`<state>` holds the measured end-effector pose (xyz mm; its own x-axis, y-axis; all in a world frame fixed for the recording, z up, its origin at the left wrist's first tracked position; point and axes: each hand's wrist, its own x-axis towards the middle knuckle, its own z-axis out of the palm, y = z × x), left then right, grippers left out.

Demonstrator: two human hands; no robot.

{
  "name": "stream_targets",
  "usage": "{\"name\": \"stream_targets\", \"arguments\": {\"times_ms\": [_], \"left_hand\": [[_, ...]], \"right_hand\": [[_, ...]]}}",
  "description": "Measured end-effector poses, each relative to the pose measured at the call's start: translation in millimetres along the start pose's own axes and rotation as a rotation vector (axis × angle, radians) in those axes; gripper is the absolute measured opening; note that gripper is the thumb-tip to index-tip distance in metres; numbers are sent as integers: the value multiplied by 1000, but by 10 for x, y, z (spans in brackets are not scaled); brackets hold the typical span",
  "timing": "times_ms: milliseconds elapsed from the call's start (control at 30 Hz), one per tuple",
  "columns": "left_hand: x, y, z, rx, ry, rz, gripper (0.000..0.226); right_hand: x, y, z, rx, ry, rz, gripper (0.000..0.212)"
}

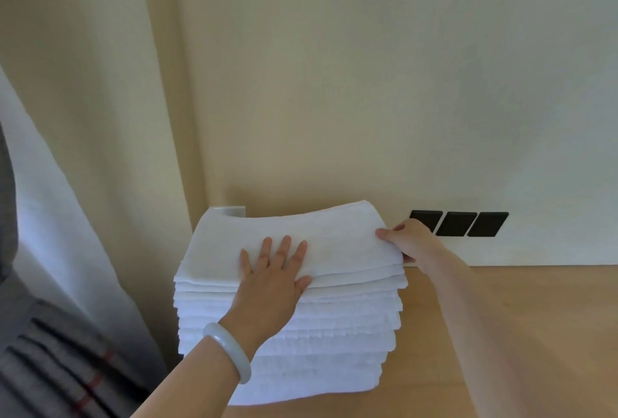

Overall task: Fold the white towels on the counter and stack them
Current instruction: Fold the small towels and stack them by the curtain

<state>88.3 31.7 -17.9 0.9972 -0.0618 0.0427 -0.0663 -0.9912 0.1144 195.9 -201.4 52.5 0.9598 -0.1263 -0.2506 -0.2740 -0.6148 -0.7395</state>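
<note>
White towel stack on wooden counter against beige wall, long axis left-right. Left hand presses flat, fingers straight; right hand pinches top towel edge.

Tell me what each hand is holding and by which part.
The right hand pinches the top towel at its right edge, thumb on top. The left hand holds nothing; it presses flat on that towel.

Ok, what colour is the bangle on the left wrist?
Pale jade, whitish green; the bangle shows best in the head view.
</note>
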Motion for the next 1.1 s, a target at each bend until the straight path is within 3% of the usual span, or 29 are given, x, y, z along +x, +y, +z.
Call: {"name": "stream_targets", "arguments": {"times_ms": [100, 200, 367, 500, 600, 633, 700, 767, 933, 1100], "left_hand": [[9, -9, -5, -9, 9, 28, 95], [14, 25, -21, -10, 10, 65, 101], [41, 53, -2, 30, 12, 65, 89], [25, -3, -58, 17, 18, 74, 75], [22, -66, -43, -36, -12, 123, 80], [16, -91, -59, -40, -9, 120, 71], [25, -122, -102, -77, 27, 123, 50], [21, -146, -122, -125, 73, 123, 44], [-27, -173, -45, -109, 161, 173, 37], [-74, -167, 19, -58, 317, 183, 44]], "right_hand": [[-76, 105, -12, -38, -95, 90, 41], [-141, 152, -31, 15, -151, 158, 39], [-197, 136, -49, 28, -133, 206, 34], [-252, 127, -30, 206, -149, 208, 35], [-284, 116, -55, 391, -167, 224, 34], [-279, 116, -50, 448, -158, 216, 34], [-254, 120, -20, 502, -124, 187, 36], [-257, 108, -5, 505, -84, 163, 35], [-333, 246, 24, 524, -58, 169, 30], [-395, 387, 88, 610, -19, 155, 31]]}}
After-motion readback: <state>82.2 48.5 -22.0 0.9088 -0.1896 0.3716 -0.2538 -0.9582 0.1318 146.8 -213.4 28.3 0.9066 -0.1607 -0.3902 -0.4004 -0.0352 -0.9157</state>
